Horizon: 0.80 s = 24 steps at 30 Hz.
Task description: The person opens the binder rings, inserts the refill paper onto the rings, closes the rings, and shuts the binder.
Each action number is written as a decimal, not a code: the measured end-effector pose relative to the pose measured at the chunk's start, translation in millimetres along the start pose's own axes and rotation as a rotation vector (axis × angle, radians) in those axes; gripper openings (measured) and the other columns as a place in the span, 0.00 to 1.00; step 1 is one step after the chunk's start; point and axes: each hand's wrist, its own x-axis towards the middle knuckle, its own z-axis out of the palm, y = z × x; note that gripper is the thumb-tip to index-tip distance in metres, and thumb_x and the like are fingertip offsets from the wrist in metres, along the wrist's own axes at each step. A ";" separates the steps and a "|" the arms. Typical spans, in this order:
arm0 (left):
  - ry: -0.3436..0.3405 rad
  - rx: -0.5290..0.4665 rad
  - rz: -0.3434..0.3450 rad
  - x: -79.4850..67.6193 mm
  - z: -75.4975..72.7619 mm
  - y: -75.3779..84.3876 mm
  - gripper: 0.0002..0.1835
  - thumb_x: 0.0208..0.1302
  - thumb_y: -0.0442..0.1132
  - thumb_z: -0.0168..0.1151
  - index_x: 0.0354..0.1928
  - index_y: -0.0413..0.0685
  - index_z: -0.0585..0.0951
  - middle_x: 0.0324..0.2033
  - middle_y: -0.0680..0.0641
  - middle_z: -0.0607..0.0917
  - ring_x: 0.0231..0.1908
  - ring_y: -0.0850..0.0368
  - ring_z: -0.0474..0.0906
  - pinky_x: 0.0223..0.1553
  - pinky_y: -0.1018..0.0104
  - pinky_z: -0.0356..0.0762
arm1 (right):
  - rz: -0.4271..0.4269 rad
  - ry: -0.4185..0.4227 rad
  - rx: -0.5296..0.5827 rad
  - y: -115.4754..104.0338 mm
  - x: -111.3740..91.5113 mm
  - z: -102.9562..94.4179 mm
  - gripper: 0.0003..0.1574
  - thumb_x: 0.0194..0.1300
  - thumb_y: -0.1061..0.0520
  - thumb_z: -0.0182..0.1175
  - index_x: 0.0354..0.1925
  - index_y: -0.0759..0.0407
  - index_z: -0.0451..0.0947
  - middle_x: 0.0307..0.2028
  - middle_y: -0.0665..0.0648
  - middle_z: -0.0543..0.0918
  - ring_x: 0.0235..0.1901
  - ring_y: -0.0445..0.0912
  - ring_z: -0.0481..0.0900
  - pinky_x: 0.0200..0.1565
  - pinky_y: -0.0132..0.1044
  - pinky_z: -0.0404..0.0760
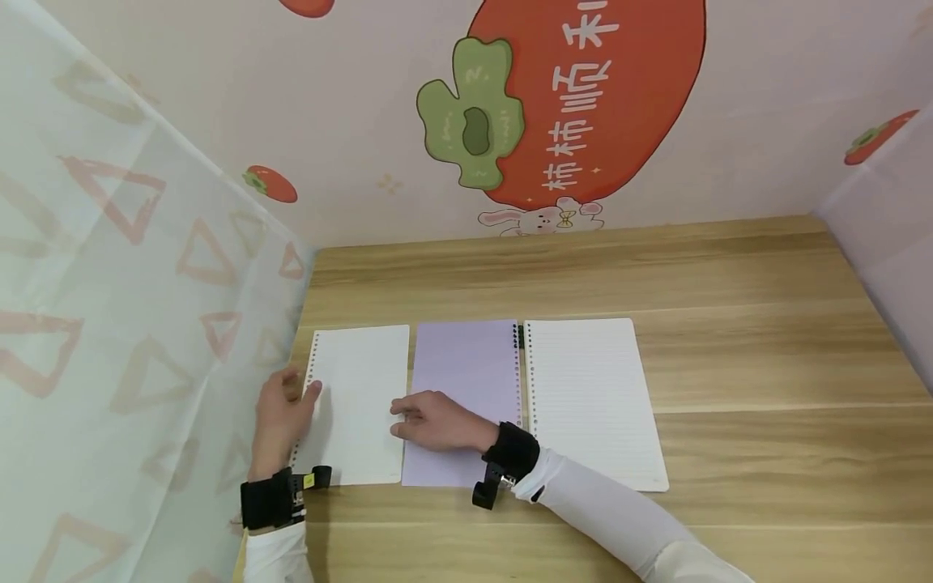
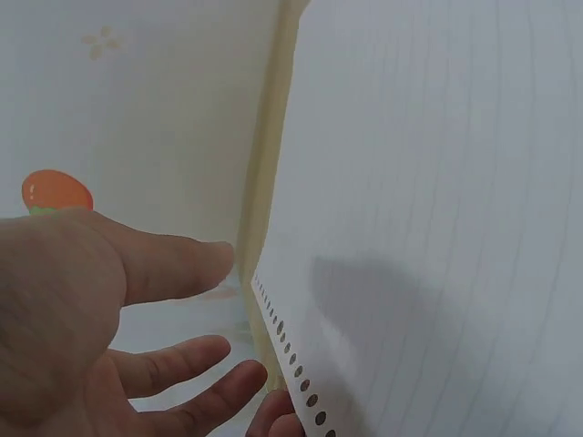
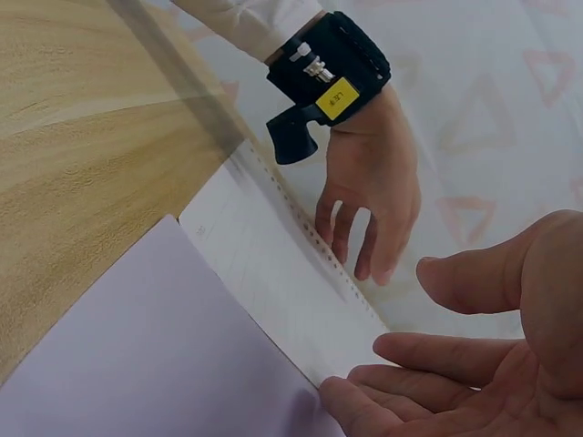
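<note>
A white loose-leaf sheet (image 1: 360, 380) with a row of punched holes down its left side lies at the left of the table. At that punched edge is my left hand (image 1: 280, 421), thumb apart from the fingers; in the left wrist view some fingertips (image 2: 278, 423) reach the sheet's edge, and contact is unclear. My right hand (image 1: 440, 423) is over the sheet's right edge and the purple cover (image 1: 466, 352) beside it, its fingers loosely extended and holding nothing. Right of the purple cover lies a white lined page (image 1: 590, 397), also with punched holes.
Small black binding rings (image 1: 521, 336) sit between the purple cover and the lined page. The wooden table (image 1: 765, 364) extends to the right. A patterned cloth (image 1: 146, 324) borders the left side, close to my left hand, and a printed backdrop (image 1: 364, 121) rises behind.
</note>
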 end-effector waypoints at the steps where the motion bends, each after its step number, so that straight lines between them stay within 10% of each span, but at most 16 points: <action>1: -0.005 -0.004 -0.006 0.9 -1.7 -0.7 0.39 0.75 0.52 0.56 0.78 0.37 0.59 0.72 0.30 0.67 0.66 0.31 0.70 0.62 0.39 0.73 | 0.002 -0.002 0.002 -0.1 0.2 0.7 0.31 0.77 0.48 0.55 0.69 0.64 0.75 0.72 0.56 0.74 0.66 0.48 0.77 0.62 0.35 0.75; 11: -0.278 0.045 -0.011 14.8 -27.4 -12.0 0.35 0.79 0.45 0.50 0.77 0.27 0.57 0.67 0.22 0.70 0.64 0.30 0.72 0.57 0.43 0.77 | 0.017 -0.018 0.021 -3.7 -0.6 6.4 0.31 0.78 0.48 0.54 0.70 0.64 0.74 0.72 0.56 0.74 0.68 0.49 0.75 0.64 0.34 0.74; 24: -0.396 -0.024 0.097 18.4 -32.0 -32.5 0.32 0.80 0.45 0.51 0.76 0.34 0.60 0.65 0.26 0.76 0.55 0.43 0.81 0.47 0.62 0.79 | 0.022 0.016 0.044 -1.4 1.1 5.2 0.32 0.77 0.45 0.55 0.70 0.61 0.75 0.67 0.57 0.79 0.66 0.48 0.77 0.63 0.36 0.75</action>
